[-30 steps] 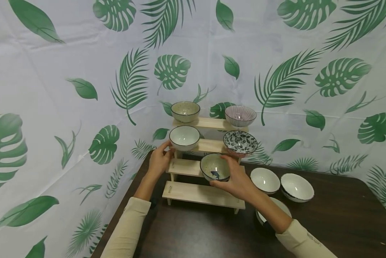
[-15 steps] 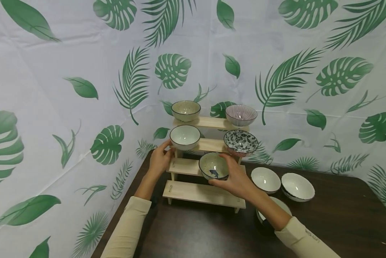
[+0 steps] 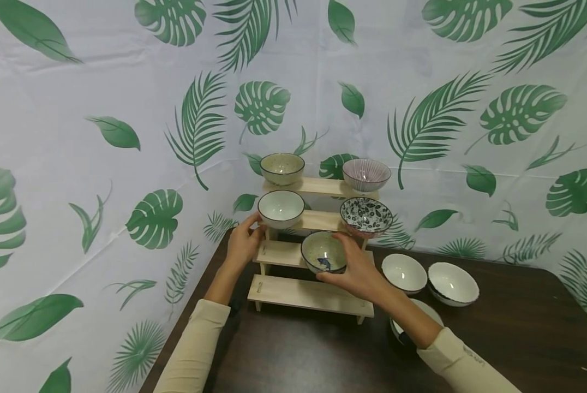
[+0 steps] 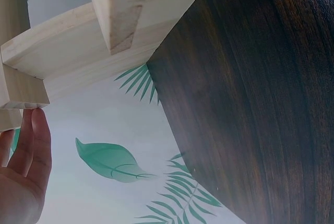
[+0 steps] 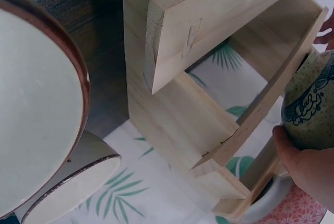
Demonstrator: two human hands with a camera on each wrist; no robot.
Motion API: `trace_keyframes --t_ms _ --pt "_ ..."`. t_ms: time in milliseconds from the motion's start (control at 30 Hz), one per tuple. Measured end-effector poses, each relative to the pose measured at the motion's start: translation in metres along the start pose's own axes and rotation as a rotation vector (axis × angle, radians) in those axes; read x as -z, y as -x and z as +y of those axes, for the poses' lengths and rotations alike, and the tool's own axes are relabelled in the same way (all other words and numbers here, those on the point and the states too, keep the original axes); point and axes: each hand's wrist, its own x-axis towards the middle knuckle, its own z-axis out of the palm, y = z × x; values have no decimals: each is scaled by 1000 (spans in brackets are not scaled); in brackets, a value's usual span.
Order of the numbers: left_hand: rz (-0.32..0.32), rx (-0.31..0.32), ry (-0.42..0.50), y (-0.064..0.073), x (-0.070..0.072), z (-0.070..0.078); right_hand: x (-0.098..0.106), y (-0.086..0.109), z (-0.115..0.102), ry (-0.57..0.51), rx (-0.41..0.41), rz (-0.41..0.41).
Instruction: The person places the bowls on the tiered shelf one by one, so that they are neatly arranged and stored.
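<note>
My right hand (image 3: 356, 274), curled wide around the bowl (image 3: 320, 251), is edging it left, seemingly adjusting; my straight-fingered left hand (image 3: 243, 245) is touching the rack (image 3: 308, 295).

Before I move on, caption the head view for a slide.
Right fingers grip a speckled bowl at a tiered wooden stand; left fingers touch the stand's side.

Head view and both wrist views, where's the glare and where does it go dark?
Head view: small glints inside the held speckled bowl and the rightmost white bowl, plus soft sheen on the table. Left wrist view: the table looks dark against the pale leaf-print sheet. Right wrist view: the table sinks into shadow; a near bowl is cropped.
</note>
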Motion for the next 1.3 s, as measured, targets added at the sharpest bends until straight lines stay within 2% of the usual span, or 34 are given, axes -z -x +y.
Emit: trace_keyframes --t_ms 233,533,900,1100,1300 --pt "-7 7 3 2 1 -2 -3 -1 -1 -9 -9 -13" --pt "-2 5 6 1 2 0 -5 -3 -4 3 10 10" --pt "-6 16 3 3 0 -1 -11 -3 -7 23 -53 10" --pt "4 -3 -2 0 0 0 -12 -6 -8 18 -40 19" --pt "4 11 -6 1 1 1 -15 -10 -8 9 -13 15"
